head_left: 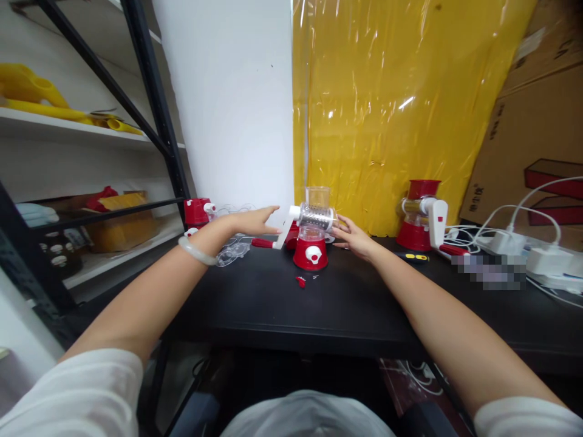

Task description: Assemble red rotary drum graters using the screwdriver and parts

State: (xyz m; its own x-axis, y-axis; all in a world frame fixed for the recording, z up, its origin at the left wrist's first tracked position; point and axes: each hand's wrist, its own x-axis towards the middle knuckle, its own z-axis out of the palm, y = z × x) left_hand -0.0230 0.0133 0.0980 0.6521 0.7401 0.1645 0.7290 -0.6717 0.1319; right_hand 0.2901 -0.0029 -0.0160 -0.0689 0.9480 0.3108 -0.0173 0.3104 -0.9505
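A rotary drum grater stands upright on the black table, with a red base and clear body. Its metal grating drum lies sideways in the body. On the left side, a white crank with a red handle hangs down. My left hand is left of the crank, fingers stretched out and holding nothing. Beside the drum's right end is my right hand, its fingers spread; they appear to touch the clear housing. In front of the base lies a small red part with tiny pieces beside it.
At the right stands another red and clear grater. A yellow and black tool, white cables and power adapters lie near it. Clear plastic parts and a red grater part sit left. A shelf rack borders the table.
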